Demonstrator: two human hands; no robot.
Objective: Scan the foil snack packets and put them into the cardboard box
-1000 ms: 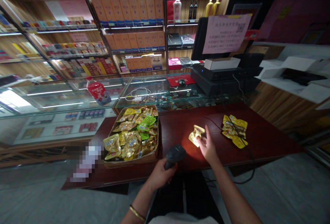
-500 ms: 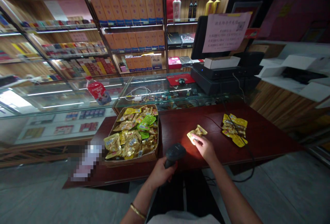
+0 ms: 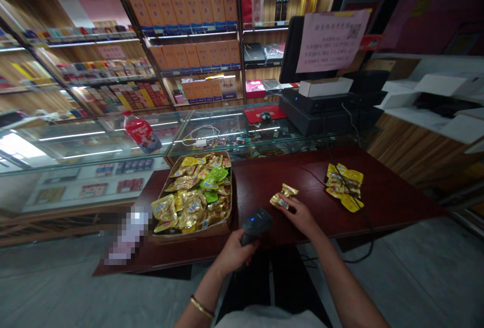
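My left hand [image 3: 237, 253] is wrapped round the handle of a dark barcode scanner [image 3: 257, 221], its head pointing forward over the table edge and a small blue light showing on top. To its right, my right hand [image 3: 300, 214] pinches a gold snack packet [image 3: 284, 196] by its near side, at the tabletop. Left of the scanner stands an open cardboard box [image 3: 212, 233] heaped with gold snack packets [image 3: 192, 207] and a few green ones [image 3: 214, 178]. A small group of yellow and gold packets [image 3: 345, 187] lies farther right, with a cable crossing it.
The dark red wooden table [image 3: 257, 172] meets a glass counter [image 3: 227, 116] at the back. On the counter are a red-labelled bottle [image 3: 141, 132], a white cable [image 3: 201, 141], a mouse [image 3: 265, 116] and a monitor [image 3: 293, 51]. A black cable [image 3: 368, 247] hangs off the table's front edge.
The bright light on the gold packet has gone out, and a blue light now shows on the scanner. My right hand has shifted the packet slightly left and turned it.
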